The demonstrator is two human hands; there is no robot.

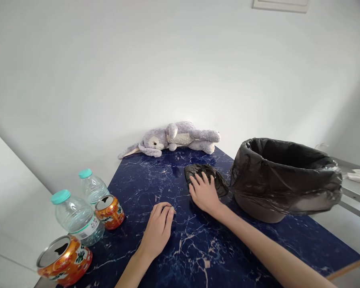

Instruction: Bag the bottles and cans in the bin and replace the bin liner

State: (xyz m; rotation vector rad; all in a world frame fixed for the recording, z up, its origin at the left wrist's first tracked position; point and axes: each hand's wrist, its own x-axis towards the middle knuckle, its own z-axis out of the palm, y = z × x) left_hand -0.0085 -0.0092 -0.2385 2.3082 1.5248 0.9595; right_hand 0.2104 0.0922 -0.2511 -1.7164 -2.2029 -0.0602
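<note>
My right hand (204, 193) lies with spread fingers on a folded black plastic bag (220, 182) on the blue marbled table (186, 248). It presses on the bag's left part without gripping it. My left hand (159, 226) rests on the table to the left, nearer to me, its fingers loosely bent and nothing seen in them. Right of the bag stands a brown bin (259, 210) lined with another black bin bag (267, 180), which is folded over the rim. The bin's inside is dark.
At the left edge stand two clear bottles with turquoise caps, one nearer (75, 218) and one farther (93, 186), and two opened orange drink cans, one nearer (67, 260) and one farther (111, 212). A grey plush rabbit (180, 138) lies against the white wall (180, 60) at the back.
</note>
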